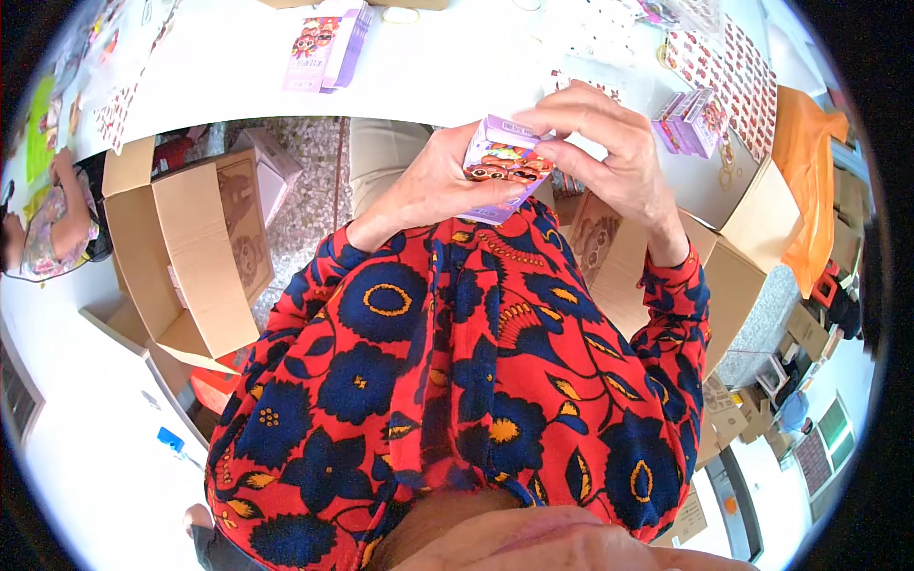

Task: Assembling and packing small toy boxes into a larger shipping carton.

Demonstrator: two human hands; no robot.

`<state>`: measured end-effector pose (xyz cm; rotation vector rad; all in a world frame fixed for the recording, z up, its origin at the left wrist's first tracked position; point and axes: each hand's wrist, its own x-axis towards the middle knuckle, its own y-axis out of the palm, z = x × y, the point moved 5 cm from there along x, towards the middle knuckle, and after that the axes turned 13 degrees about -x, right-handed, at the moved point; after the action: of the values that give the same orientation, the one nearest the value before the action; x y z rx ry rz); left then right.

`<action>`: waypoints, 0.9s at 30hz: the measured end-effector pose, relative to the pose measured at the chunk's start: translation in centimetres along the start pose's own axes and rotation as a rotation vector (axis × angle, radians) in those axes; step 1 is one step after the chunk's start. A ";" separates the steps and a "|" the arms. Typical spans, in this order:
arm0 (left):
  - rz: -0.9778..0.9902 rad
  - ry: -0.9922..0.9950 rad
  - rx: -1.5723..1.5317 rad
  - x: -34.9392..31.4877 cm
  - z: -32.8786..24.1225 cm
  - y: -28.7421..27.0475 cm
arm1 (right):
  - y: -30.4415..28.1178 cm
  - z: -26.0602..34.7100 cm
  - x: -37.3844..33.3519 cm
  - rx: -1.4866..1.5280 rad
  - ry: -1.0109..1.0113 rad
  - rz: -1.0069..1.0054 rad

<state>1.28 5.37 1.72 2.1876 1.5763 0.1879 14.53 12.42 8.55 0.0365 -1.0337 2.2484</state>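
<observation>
In front of my chest, just off the table's near edge, I hold a small purple printed box with cartoon figures on its face. My left hand is closed round its left side and lower part, with the thumb across the front. The fingers and thumb of my right hand pinch at its upper right end. Whether a flap there is open is hidden by the fingers. A bundle of matching purple boxes lies on the white table, and another purple stack sits right of my right hand.
Printed sheets and rubber bands lie on the table. An open cardboard carton stands at left, another carton at right beside my arm. An orange bag hangs at the far right. Another person sits at the far left.
</observation>
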 end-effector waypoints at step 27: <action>-0.228 0.317 0.233 -3.7 0.9 -2.5 | 6.5 -0.9 -4.5 0.244 0.386 0.004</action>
<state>-1.80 2.35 0.36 2.2072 2.1031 0.3065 14.56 7.44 2.27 -0.2837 -0.5538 2.2543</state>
